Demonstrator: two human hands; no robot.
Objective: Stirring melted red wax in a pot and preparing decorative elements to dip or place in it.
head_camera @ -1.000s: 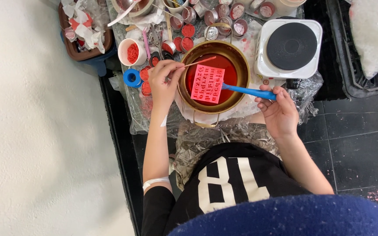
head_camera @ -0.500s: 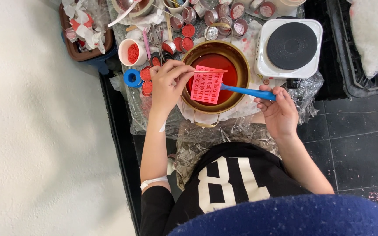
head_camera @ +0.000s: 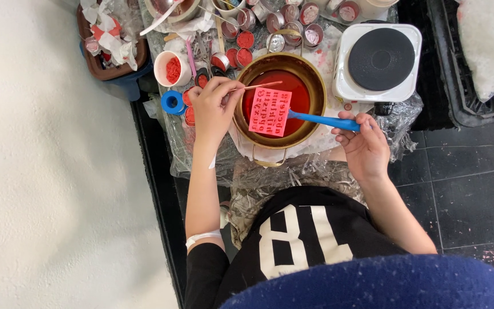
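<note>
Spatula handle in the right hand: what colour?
Blue, clearest in the head view.

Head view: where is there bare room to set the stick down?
Little room. The black round top of the white hot plate is bare, right of the brass pot of red liquid. The crinkled plastic sheet below the pot is free. Crowded above and left of the pot: small round tins, a white cup, a blue tape roll, beside the left hand.
</note>
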